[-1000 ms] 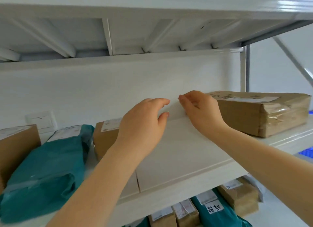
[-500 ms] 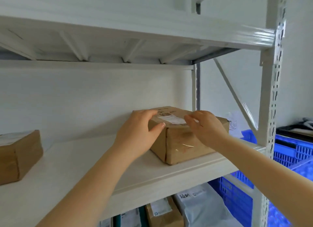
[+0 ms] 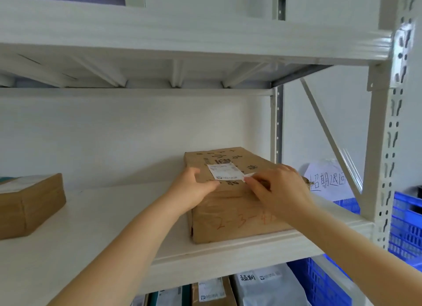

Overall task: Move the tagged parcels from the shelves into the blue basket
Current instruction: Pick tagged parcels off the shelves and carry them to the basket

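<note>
Fingers [image 3: 252, 184] atop brown parcel [image 3: 235, 216]

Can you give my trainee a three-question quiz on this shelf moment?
1. True or false: both hands touch the brown parcel on the middle shelf.
2. What does the right hand pinch? A) the edge of the white label B) the shelf post C) the blue basket
3. Where is the left hand?

Key
1. True.
2. A, near the label's right corner.
3. On the parcel's left front top edge, beside the label.
</note>
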